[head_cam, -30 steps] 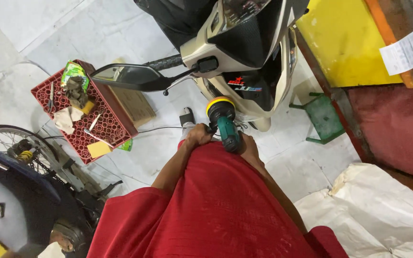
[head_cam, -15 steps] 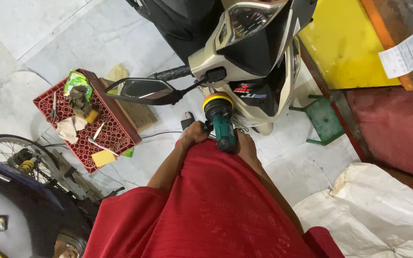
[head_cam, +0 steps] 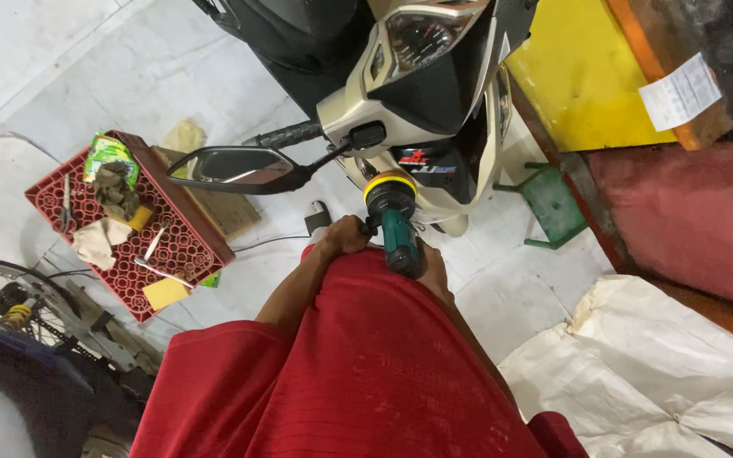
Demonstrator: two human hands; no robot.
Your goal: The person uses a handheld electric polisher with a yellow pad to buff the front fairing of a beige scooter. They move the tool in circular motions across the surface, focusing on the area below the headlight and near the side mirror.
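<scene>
Both my hands hold a green power polisher with a yellow pad. My left hand grips near the tool's side, next to the head. My right hand wraps the rear of its body and is partly hidden by my red shirt. The pad sits against the front panel of a cream and black scooter, just below the handlebar and mirror.
A red plastic crate with rags, hand tools and a green packet lies on the floor at left. A bicycle wheel is at lower left. A green stool, a yellow board and white sacks are at right.
The view has tilted, so the scooter and crate sit lower in the picture. Both hands stay on the polisher, with the pad still at the scooter's front panel.
</scene>
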